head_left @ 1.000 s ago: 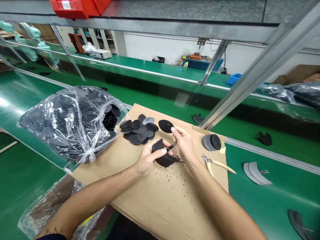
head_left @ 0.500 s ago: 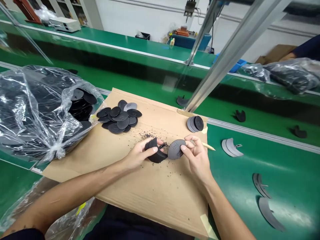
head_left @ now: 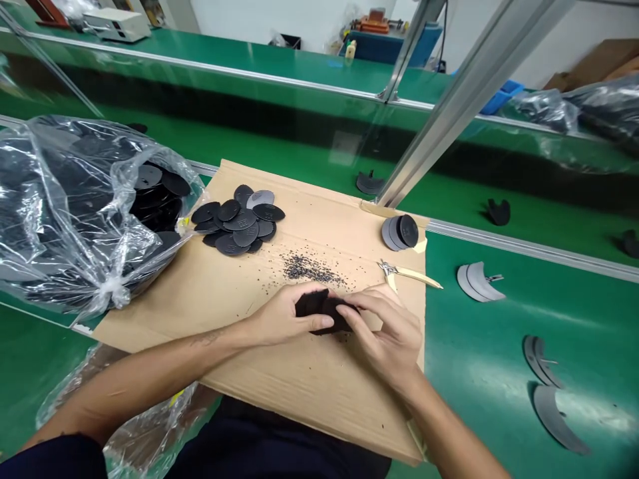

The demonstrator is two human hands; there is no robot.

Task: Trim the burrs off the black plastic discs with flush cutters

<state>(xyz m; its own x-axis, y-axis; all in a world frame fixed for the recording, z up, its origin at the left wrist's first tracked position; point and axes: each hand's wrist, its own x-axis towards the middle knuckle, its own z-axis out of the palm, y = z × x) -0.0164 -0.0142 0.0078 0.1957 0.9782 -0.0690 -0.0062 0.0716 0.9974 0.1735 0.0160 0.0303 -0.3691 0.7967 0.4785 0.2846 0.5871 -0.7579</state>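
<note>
My left hand [head_left: 284, 316] is closed around the left end of a black curved plastic piece [head_left: 314, 304], with the thumb laid along its near side. My right hand [head_left: 392, 326] pinches the right end of this dark piece between thumb and fingers. Whether the grey oval disc is inside or behind it is hidden by my fingers. Just beyond the hands lie many tiny black bits [head_left: 309, 267]. A pair of cutting pliers [head_left: 412, 273] with cream handles rests beyond my right hand, its jaws pointing left.
Cardboard [head_left: 279, 372] covers the work area. Black and grey oval discs [head_left: 244, 223] are heaped at its back left, beside a large clear bag [head_left: 100, 279] of more. A small stack of discs [head_left: 399, 231] sits back right. Curved grey parts [head_left: 480, 282] lie on the green bench.
The grey disc in my right hand has gone from sight as the right hand moved left against the black piece. The pliers now show on the cardboard. The view has shifted slightly.
</note>
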